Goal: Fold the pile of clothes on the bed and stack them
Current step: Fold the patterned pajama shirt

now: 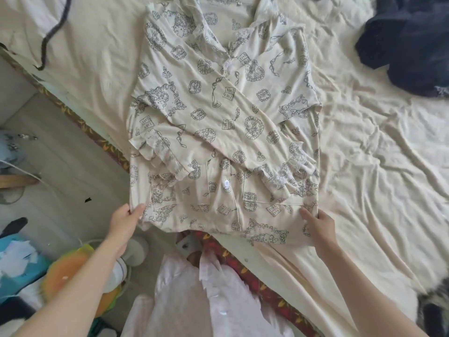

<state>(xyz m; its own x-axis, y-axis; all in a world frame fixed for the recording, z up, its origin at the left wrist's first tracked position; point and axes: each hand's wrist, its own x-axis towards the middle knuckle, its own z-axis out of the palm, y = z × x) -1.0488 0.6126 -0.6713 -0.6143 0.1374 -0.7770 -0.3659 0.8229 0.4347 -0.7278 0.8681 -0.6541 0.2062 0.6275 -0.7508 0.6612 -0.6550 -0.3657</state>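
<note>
Cream printed pyjama top [226, 122] laid flat, front up, on the bed sheet [364, 154], collar toward the far side and hem at the near edge of the bed. Both long sleeves are folded inward across the chest, crossing each other, with their lace-trimmed cuffs lying just above the pockets. A white button [226, 183] shows on the placket near the hem (the hem itself overhangs the bed edge slightly). Left hand [125, 221] pinches the hem's left corner, thumb on top of the cloth and fingers curled beneath. Right hand [318, 224] grips the hem's right corner in the same manner, thumb lying along the fabric. Farther out: a dark navy garment [408, 45] bunched at the far right of the bed, well apart from the top; a dark cord [52, 32] lying on the sheet at the upper left; a patterned bed border [262, 285] below the hem.
</note>
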